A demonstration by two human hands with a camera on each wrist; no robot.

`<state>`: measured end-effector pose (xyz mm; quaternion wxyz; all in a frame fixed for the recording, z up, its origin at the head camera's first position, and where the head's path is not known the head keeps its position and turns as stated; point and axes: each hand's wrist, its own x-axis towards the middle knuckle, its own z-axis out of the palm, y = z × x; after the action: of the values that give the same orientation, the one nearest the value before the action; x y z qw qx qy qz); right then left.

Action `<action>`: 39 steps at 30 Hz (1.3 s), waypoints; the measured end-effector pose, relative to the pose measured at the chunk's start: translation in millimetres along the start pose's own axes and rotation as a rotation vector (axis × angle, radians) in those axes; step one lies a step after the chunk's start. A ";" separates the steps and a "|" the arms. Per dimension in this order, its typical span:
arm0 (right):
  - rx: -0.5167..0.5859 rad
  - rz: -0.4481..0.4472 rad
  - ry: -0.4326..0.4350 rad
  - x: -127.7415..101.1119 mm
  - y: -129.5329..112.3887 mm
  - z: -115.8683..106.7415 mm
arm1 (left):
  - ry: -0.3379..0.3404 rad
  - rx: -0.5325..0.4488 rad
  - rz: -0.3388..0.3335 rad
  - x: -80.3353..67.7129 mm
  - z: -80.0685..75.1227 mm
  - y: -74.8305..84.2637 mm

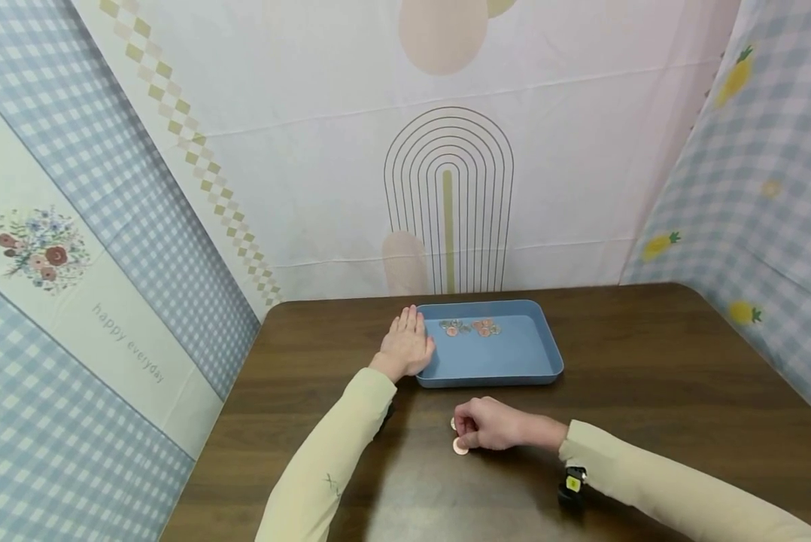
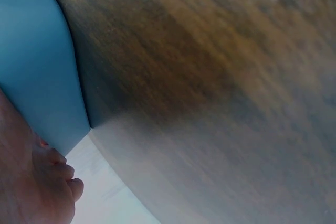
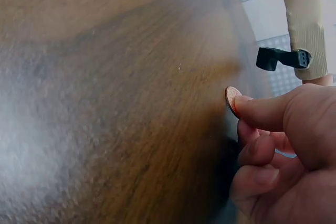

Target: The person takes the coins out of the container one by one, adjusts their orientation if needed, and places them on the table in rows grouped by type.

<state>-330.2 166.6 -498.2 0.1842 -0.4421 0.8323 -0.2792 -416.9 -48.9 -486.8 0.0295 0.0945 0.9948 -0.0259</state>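
A blue tray (image 1: 490,379) lies at the middle of the dark wooden table (image 1: 649,361), with several coins (image 1: 469,327) along its far side. My left hand (image 1: 405,342) lies flat with straight fingers against the tray's left edge; the left wrist view shows its fingers (image 2: 52,182) beside the tray wall (image 2: 37,66). In front of the tray my right hand (image 1: 490,425) is curled over a copper coin (image 1: 460,446). The right wrist view shows one fingertip (image 3: 247,106) on the edge of that copper coin (image 3: 231,98) and the other fingers curled. Another small coin (image 1: 454,423) peeks out at the hand's left.
Patterned cloth walls (image 1: 446,150) close the table in at the back and on both sides. A black wrist camera (image 1: 572,483) sits on my right sleeve, and the left wrist's black mount (image 3: 281,57) shows in the right wrist view.
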 end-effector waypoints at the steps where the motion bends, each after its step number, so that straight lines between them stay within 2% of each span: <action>1: -0.016 0.002 -0.002 0.1 -0.7 0.0 | 0.000 0.002 -0.001 0.4 0.2 0.1; 9: -0.052 0.002 -0.017 -0.1 -3.2 -0.2 | -0.003 0.004 -0.002 0.8 0.0 -0.1; 16: 0.053 -0.015 -0.022 1.1 -1.4 -5.6 | 0.006 -0.016 -0.003 0.8 0.2 -1.2; 21: 0.056 -0.033 -0.012 6.1 0.0 -14.2 | 0.000 -0.026 -0.009 -0.1 -0.1 -0.4; 27: 0.114 -0.018 0.019 13.1 1.1 -34.3 | 0.006 -0.032 -0.004 -0.6 0.2 0.0; 32: 0.146 -0.019 0.085 21.2 8.3 -56.3 | 0.013 -0.023 -0.005 1.2 -1.1 0.5; 39: 0.124 0.005 0.161 32.3 29.2 -83.0 | 0.005 -0.027 -0.019 6.0 -2.3 2.1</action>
<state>-412.1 177.9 -454.0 0.1446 -0.4039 0.8265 -0.3644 -422.5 -45.6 -485.0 0.0278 0.0846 0.9959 -0.0126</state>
